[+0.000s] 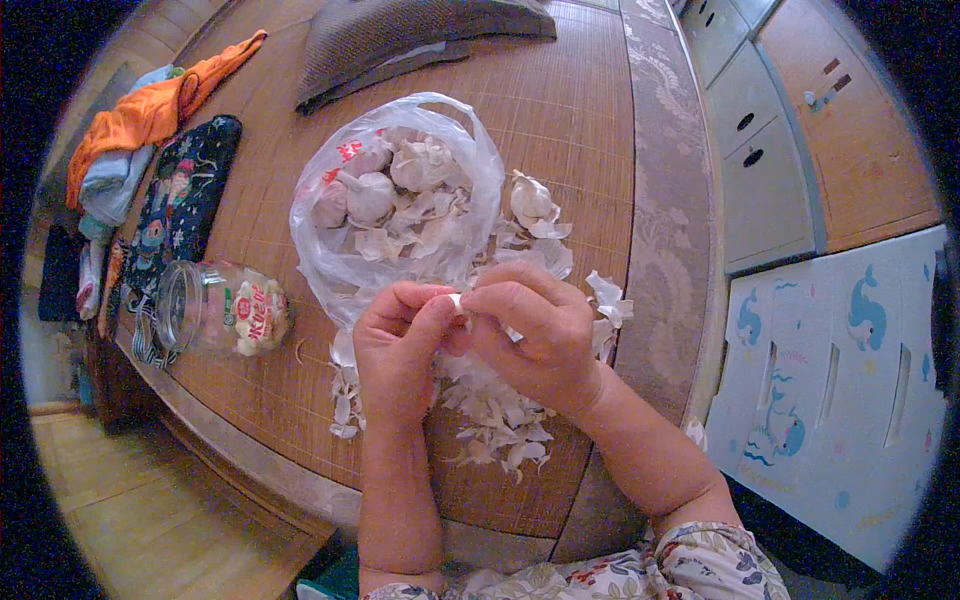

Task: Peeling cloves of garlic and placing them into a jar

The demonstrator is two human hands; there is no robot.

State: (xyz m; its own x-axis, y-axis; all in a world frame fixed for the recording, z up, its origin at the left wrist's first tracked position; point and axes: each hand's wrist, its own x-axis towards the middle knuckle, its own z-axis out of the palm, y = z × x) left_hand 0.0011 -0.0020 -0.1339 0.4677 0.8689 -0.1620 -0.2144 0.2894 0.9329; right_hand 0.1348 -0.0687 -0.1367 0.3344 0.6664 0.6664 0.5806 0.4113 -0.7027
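Observation:
A pale garlic clove (457, 303) sits between the fingertips of both hands. My left hand (405, 337) pinches it from the left with thumb and forefinger. From the right, my right hand (536, 330) has its fingertips closed at the clove, partly hiding it. Just beyond the hands lies a white plastic bag (319, 262), its mouth open, with several garlic bulbs (370, 198) and loose skins inside. One more bulb (531, 198) rests on the mat right of the bag. Papery garlic skins (499, 420) are scattered beneath and around my hands.
A clear plastic jar (217, 307) lies on its side at the left, cloves inside. Behind it are a dark patterned pouch (184, 199) and an orange cloth (142, 120). A woven cushion (427, 41) is at the far side of the bamboo mat (577, 97). Drawers (817, 375) stand right.

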